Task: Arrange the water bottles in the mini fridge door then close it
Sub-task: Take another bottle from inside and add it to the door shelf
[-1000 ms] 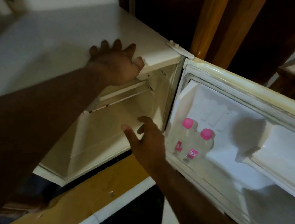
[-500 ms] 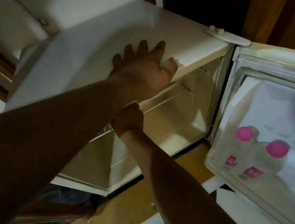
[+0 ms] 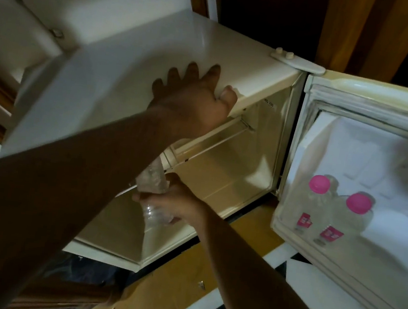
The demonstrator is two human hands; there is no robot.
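Observation:
The cream mini fridge (image 3: 143,53) stands with its door (image 3: 370,114) swung open to the right. Two clear water bottles with pink caps, one (image 3: 316,192) nearer the hinge and one (image 3: 354,212) beside it, stand upright in the door's lower shelf (image 3: 291,227). My left hand (image 3: 193,102) lies flat on the fridge's top front edge, thumb hooked under the lip. My right hand (image 3: 177,204) is inside the fridge opening, gripping a clear plastic bottle (image 3: 151,181) around its middle; its cap end is hidden behind my left forearm.
The fridge interior (image 3: 233,178) shows a bare floor and a thin upper shelf rail (image 3: 214,143). Brown wooden panels (image 3: 364,33) rise behind. Below are an orange-brown board (image 3: 182,291) and white and dark floor tiles (image 3: 307,306).
My right hand went from near the door, into the fridge opening under my left forearm, and now holds a clear bottle. The view shifted left; my left hand stayed on the fridge top.

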